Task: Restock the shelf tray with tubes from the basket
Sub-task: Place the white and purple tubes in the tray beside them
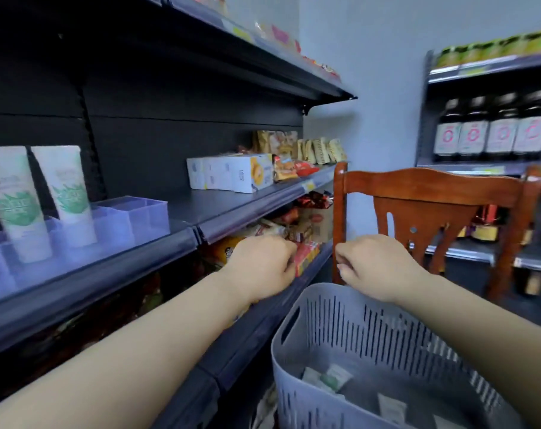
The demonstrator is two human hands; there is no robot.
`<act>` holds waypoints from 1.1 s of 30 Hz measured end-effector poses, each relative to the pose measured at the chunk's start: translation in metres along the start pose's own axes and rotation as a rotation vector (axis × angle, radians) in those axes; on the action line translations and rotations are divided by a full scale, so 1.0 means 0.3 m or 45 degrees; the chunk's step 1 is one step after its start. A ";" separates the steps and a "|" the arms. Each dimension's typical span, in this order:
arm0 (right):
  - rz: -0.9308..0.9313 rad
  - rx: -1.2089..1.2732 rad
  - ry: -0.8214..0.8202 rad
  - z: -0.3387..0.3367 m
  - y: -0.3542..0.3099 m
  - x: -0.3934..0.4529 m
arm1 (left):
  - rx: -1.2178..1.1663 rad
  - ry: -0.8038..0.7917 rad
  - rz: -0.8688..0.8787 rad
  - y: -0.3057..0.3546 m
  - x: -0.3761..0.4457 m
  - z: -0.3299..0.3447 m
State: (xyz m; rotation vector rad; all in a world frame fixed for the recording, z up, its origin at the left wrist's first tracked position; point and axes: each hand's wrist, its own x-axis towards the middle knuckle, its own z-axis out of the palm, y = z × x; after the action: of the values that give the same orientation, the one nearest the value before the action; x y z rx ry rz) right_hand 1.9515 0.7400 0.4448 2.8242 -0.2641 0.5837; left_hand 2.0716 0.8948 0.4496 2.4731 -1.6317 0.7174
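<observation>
Two white tubes with green leaf prints, one (15, 199) and the other (72, 193), stand upright in the clear shelf tray (145, 215) on the middle shelf at left. The tray's right compartments hold nothing. A grey slotted basket (294, 345) sits at lower right, with a few small white-and-green tubes (328, 379) lying on its bottom. My left hand (263, 264) hovers in front of the lower shelf's snack packs with its fingers curled and nothing in it. My right hand (374, 264) hangs above the basket's far rim, also curled and empty.
A wooden chair (433, 196) stands just behind the basket. White boxes (232, 173) and snack packs share the middle shelf further right. Dark bottles (492, 128) fill a second rack at right. The lower shelf edge (263, 329) runs beside the basket.
</observation>
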 end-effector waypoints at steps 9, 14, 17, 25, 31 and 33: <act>0.140 0.068 -0.143 0.224 0.102 -0.132 | -0.247 -0.224 0.003 0.135 0.098 0.288; 0.258 0.212 -0.255 0.364 0.121 -0.148 | -0.291 -0.418 -0.018 0.172 0.151 0.433; 0.366 0.273 -0.381 0.455 0.127 -0.143 | -0.303 -0.568 -0.041 0.193 0.197 0.525; 0.619 0.668 -0.706 0.693 0.110 -0.099 | -0.329 -1.002 -0.108 0.231 0.280 0.765; 1.001 1.061 -0.873 0.891 0.067 -0.079 | -0.209 -1.279 0.014 0.230 0.266 0.903; 1.151 1.146 -0.938 0.948 0.050 -0.082 | -0.113 -1.366 0.105 0.252 0.248 0.922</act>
State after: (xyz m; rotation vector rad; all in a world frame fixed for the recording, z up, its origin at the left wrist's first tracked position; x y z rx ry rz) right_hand 2.0298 0.6510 0.1848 3.5184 -1.8766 -0.3942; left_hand 2.1196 0.7096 0.2234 2.8848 -1.9081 -0.8477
